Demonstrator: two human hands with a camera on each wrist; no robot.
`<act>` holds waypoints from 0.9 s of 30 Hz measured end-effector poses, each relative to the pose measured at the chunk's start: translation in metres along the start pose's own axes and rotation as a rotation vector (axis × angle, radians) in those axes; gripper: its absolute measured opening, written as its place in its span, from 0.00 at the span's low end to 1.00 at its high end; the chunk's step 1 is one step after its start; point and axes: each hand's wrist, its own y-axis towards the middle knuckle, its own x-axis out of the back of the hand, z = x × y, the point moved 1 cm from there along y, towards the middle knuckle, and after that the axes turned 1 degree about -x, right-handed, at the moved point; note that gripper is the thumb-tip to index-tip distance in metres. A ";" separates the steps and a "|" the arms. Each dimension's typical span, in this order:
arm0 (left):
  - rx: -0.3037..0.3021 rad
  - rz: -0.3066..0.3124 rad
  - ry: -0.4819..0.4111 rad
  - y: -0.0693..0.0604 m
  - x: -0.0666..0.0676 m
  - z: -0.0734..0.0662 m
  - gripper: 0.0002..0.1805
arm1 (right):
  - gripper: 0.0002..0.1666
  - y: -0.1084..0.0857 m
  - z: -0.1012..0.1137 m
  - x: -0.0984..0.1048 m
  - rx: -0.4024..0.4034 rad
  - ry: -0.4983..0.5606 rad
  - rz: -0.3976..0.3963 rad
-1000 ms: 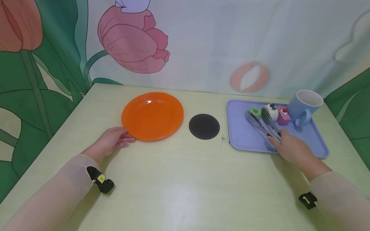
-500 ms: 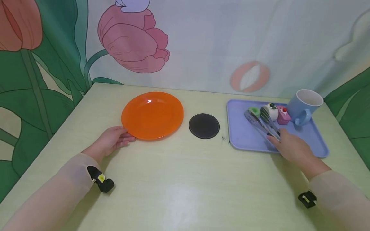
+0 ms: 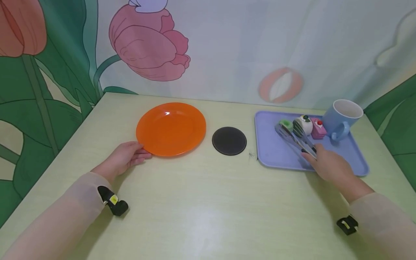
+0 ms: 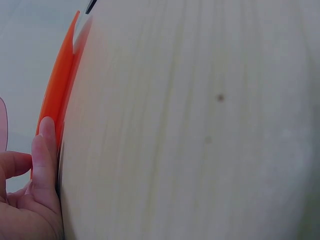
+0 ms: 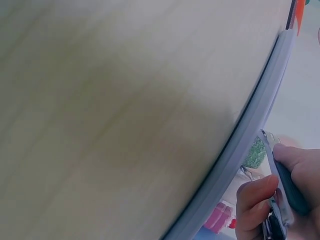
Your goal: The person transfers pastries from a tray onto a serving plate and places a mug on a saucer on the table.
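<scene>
At the near left edge of an orange plate (image 3: 170, 128), my left hand (image 3: 126, 157) pinches the rim, thumb above and fingers underneath, as the left wrist view also shows. The plate lies on the table. My right hand (image 3: 333, 166) grips metal tongs (image 3: 298, 129) over a lavender tray (image 3: 269, 153). The spread heads of the tongs stand at either side of a small green ring-shaped toy donut (image 3: 286, 124); whether they touch it I cannot tell. Close to the right head is a round white toy cake (image 3: 306, 127), and beside that a pink toy cake (image 3: 318, 130) with a red top.
A light blue mug (image 3: 340, 117) stands at the tray's back right corner. Between plate and tray lies a round black coaster (image 3: 229, 141). Behind the table (image 3: 201, 202) hangs a flower-patterned cloth (image 3: 224, 54).
</scene>
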 end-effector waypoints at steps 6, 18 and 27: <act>-0.001 0.006 -0.012 0.000 -0.001 -0.001 0.26 | 0.54 -0.002 -0.002 0.001 -0.004 0.007 -0.002; 0.005 -0.005 -0.017 0.002 -0.001 0.000 0.26 | 0.55 -0.004 -0.002 0.002 -0.005 0.007 -0.011; -0.004 0.001 -0.022 0.000 0.000 -0.001 0.26 | 0.53 -0.006 0.001 0.003 0.004 0.010 -0.019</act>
